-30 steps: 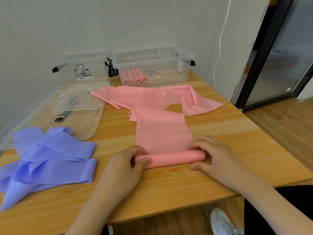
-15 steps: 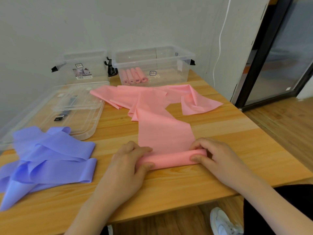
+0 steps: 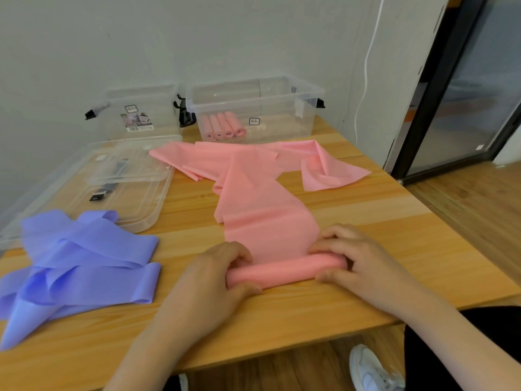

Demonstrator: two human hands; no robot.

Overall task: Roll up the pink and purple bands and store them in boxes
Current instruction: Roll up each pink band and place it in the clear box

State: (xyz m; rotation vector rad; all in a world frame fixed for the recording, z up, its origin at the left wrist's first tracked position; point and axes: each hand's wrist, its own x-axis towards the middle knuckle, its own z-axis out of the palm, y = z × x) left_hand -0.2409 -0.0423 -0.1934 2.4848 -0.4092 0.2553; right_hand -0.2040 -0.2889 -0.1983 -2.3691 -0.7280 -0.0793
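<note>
Wooden table [image 3: 282, 314] against a grey wall. Left hand [image 3: 208, 280] and right hand [image 3: 358, 261] each curl round one end of the pink band [image 3: 262, 218], thumbs nearside, fingers over the top; likely to keep the roll tight and even. Unrolled length trails back toward the clear box [image 3: 253, 108] holding four finished pink rolls [image 3: 224, 127]. Purple bands [image 3: 79, 261] heaped loose at left, waiting. Box stickers too small to read.
</note>
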